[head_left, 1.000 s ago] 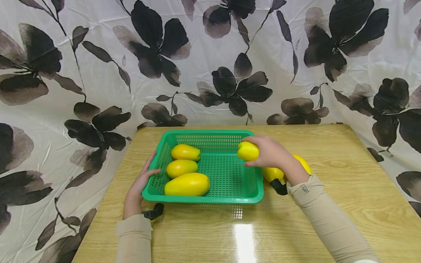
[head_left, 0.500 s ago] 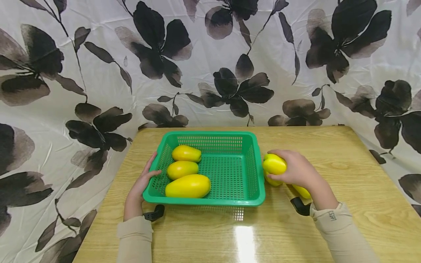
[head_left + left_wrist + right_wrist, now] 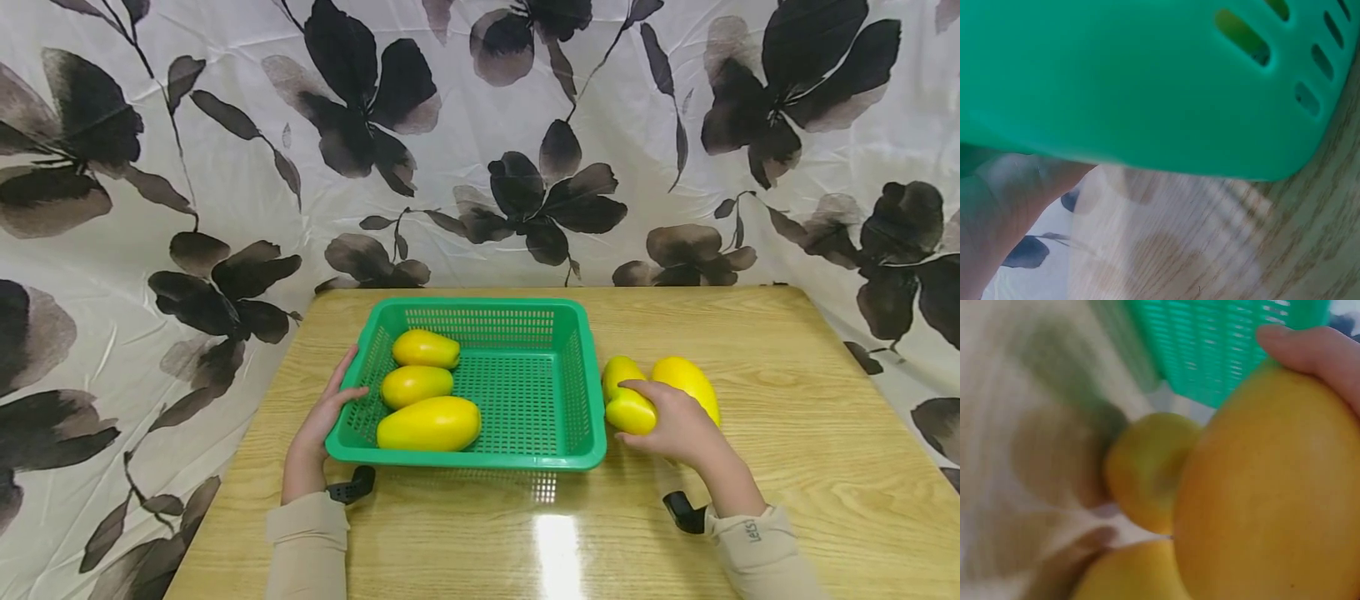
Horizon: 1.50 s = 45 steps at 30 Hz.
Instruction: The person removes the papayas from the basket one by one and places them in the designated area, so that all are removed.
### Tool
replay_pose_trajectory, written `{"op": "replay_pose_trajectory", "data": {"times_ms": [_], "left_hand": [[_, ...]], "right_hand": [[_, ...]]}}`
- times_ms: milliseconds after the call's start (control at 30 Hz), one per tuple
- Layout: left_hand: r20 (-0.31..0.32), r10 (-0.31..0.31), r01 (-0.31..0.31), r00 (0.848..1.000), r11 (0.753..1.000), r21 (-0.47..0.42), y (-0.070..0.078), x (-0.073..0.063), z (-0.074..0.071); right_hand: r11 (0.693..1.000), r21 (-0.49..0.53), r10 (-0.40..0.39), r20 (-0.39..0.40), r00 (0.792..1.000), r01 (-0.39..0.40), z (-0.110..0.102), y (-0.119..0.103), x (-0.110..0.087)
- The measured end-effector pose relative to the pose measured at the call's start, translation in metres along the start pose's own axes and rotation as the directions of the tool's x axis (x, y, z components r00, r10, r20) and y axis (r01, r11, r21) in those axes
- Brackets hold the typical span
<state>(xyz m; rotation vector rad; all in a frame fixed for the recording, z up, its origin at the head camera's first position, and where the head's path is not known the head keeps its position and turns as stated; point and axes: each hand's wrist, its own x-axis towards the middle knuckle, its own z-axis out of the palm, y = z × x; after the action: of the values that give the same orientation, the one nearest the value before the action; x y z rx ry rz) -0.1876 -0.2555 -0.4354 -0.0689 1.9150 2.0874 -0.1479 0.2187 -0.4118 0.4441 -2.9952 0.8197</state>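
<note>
A green plastic basket (image 3: 465, 457) stands on the table, with three yellow papayas lying in its left part, the largest papaya (image 3: 429, 423) nearest the front. My left hand (image 3: 321, 421) grips the basket's left rim, thumb over the edge and fingers along the outside. My right hand (image 3: 678, 427) holds a yellow papaya (image 3: 632, 412) just right of the basket, its greenish end turned left. In the right wrist view this held papaya (image 3: 1272, 487) fills much of the frame, with the thumb (image 3: 1310, 353) on it. Close behind it in the head view lies another papaya (image 3: 621, 372).
A larger yellow papaya (image 3: 686, 385) lies on the wooden table (image 3: 810, 433), partly hidden by my right hand. The basket's right part shows its bare mesh floor (image 3: 517, 400). A floral cloth (image 3: 465, 150) hangs behind the table.
My right hand has carried its papaya from over the basket's right end out to the right and down, beside the other papayas. The left hand and basket have hardly moved.
</note>
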Motion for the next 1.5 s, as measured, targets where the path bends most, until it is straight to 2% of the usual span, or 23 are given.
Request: {"op": "replay_pose_trajectory", "data": {"times_ms": [333, 700, 967, 1233, 1500], "left_hand": [[-0.005, 0.001, -0.001, 1.0, 1.0, 0.008, -0.002, 0.001, 0.0], [-0.004, -0.011, 0.011, 1.0, 1.0, 0.013, -0.001, 0.001, 0.0], [0.0, -0.004, 0.004, 1.0, 1.0, 0.001, 0.001, 0.0, 0.0], [0.018, 0.01, -0.01, 1.0, 1.0, -0.018, 0.002, -0.001, 0.001], [0.013, 0.012, -0.011, 1.0, 1.0, -0.014, 0.001, 0.0, 0.001]], "right_hand": [[1.0, -0.022, -0.018, -0.045, 0.999, 0.017, 0.032, 0.014, 0.001], [0.998, -0.058, -0.036, -0.054, 0.998, 0.033, 0.049, 0.027, 0.003], [0.996, -0.074, -0.053, -0.054, 0.997, 0.049, 0.051, 0.028, 0.006], [0.997, -0.072, -0.029, -0.028, 0.999, 0.026, 0.049, 0.027, 0.005], [0.999, -0.027, -0.026, -0.041, 0.999, 0.025, 0.04, 0.022, 0.0]]}}
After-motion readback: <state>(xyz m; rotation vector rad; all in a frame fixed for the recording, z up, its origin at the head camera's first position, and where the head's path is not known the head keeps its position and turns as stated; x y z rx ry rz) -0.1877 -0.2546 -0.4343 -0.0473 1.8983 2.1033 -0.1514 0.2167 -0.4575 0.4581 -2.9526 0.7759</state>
